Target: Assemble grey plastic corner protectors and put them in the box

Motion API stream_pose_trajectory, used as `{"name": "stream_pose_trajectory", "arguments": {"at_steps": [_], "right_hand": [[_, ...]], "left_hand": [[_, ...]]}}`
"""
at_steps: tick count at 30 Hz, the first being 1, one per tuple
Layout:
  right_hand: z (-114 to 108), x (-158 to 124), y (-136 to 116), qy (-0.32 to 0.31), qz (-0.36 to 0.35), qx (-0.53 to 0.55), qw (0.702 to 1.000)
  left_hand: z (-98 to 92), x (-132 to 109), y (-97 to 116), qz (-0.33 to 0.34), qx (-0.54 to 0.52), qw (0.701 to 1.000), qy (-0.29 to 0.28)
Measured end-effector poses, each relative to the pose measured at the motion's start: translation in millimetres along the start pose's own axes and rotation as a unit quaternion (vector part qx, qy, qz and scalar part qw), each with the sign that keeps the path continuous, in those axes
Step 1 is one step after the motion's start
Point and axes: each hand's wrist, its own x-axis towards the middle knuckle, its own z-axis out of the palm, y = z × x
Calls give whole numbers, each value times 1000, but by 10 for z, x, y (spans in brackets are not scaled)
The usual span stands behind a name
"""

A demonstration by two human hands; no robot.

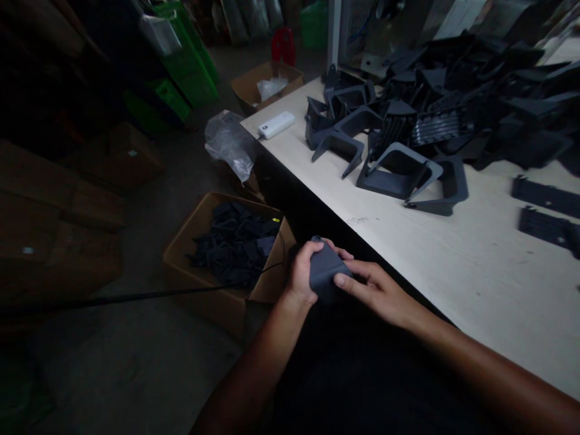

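Part [327, 269], dark grey, sits clasped in your left hand [301, 273], your right hand [375, 291] pinching its right side, seemingly to steady it; left, an open carton [222, 315] holds dark pieces [240, 241], handily close; far right, frames [385, 185] crowd the pale table [453, 266].

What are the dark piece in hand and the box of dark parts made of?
Dark piece: matte, probably moulded plastic by its smooth, dull surface, though coated metal is possible. Box: apparently plain cardboard, judging by its thin brown walls.
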Motion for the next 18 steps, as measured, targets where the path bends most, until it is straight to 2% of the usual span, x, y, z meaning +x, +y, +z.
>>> {"name": "stream_pose_trajectory", "arguments": {"at_steps": [4, 9, 13, 16, 18], "right_hand": [[101, -12, 72, 63, -16, 48, 997], [84, 58, 80, 31, 1, 64, 997], [-50, 40, 86, 32, -5, 5, 999], [-135, -15, 171, 33, 26, -25, 999], [-156, -44, 233, 37, 60, -15, 997]], "left_hand": [[97, -95, -54, 91, 51, 993, 60], [58, -122, -64, 105, 54, 989, 94], [22, -116, -16, 87, -28, 992, 88], [-32, -84, 31, 49, -105, 985, 130], [-93, -44, 23, 7, -120, 980, 156]]}}
